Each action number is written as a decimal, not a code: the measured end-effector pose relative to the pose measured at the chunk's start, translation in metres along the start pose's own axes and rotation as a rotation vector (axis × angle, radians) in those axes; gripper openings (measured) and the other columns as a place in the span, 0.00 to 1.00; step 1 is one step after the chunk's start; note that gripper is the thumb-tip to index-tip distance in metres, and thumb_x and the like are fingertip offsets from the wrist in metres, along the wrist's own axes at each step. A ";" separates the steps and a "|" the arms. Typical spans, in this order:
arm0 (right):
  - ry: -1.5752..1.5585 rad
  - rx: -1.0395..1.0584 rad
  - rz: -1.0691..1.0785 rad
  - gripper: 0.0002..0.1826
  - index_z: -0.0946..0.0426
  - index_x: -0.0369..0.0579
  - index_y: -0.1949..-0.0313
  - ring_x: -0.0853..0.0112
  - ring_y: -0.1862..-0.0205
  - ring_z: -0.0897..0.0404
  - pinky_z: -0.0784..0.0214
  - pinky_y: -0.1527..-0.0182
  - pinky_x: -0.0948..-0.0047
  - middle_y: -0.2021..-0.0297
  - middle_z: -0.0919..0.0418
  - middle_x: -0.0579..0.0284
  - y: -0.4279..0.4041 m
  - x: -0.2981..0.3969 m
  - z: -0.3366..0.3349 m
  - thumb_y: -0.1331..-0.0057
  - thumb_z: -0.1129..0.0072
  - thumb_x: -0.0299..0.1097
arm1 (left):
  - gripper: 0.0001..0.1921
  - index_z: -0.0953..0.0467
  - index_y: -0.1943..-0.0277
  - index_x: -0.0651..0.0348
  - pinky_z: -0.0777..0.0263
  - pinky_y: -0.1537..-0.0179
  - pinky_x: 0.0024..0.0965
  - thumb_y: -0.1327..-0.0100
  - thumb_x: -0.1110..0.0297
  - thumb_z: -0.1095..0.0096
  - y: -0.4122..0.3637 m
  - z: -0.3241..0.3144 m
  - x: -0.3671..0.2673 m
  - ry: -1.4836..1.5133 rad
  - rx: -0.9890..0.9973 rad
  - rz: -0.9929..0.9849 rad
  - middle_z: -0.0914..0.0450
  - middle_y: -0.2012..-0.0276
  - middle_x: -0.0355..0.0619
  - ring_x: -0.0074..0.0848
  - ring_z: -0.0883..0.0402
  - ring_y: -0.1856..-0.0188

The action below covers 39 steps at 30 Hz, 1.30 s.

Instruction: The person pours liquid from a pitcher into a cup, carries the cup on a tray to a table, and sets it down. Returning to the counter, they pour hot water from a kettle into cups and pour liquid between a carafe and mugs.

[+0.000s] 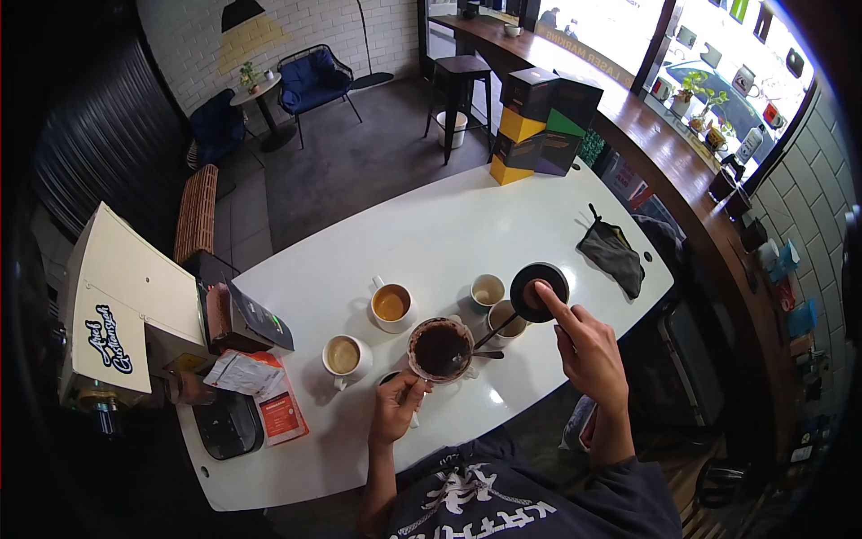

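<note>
My left hand (399,403) grips the near side, at the handle, of a vessel (441,349) with dark brown contents and a brown-smeared rim. My right hand (591,347) holds what looks like a black gooseneck kettle (555,276), its index finger on the brown lid knob (537,294). The kettle's thin spout (504,325) points down at the vessel's right rim; whether liquid flows is unclear. A spoon handle (491,354) shows beside the spout. Around them stand a mug of orange-brown coffee (391,302), a mug of paler coffee (342,355) and two pale cups (487,291). My left hand partly hides another cup (386,378).
On the white table (377,236) are stacked dark boxes (545,124), a grey cloth (611,256), a black tray (227,423) and coffee packets (279,411). A cream machine (114,290) stands left. A wooden counter (606,87) curves along the window; beyond are chairs (313,81).
</note>
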State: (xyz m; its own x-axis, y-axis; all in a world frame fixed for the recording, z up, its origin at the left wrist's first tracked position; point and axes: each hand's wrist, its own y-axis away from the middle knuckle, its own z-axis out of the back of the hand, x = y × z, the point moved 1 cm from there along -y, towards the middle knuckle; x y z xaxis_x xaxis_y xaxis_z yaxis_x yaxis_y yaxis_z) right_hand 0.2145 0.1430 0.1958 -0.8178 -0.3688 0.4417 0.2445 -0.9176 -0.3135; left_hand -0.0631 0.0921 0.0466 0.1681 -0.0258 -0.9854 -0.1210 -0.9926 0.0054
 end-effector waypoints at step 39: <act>-0.016 -0.075 0.008 0.37 0.40 0.66 0.31 0.57 0.79 0.31 0.37 0.72 0.59 0.79 0.32 0.51 -0.014 -0.006 -0.009 0.38 0.49 0.19 | 0.10 0.23 0.63 0.66 0.37 0.73 0.18 0.30 0.67 0.43 0.000 0.000 0.003 0.022 -0.017 0.010 0.23 0.70 0.37 0.11 0.32 0.75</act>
State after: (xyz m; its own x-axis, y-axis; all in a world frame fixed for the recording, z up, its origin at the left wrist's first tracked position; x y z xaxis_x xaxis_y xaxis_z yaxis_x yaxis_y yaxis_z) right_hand 0.2117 0.1590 0.1901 -0.8077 -0.3789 0.4518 0.2107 -0.9011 -0.3790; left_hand -0.0627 0.0916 0.0437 0.1882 -0.0384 -0.9814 -0.1059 -0.9942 0.0186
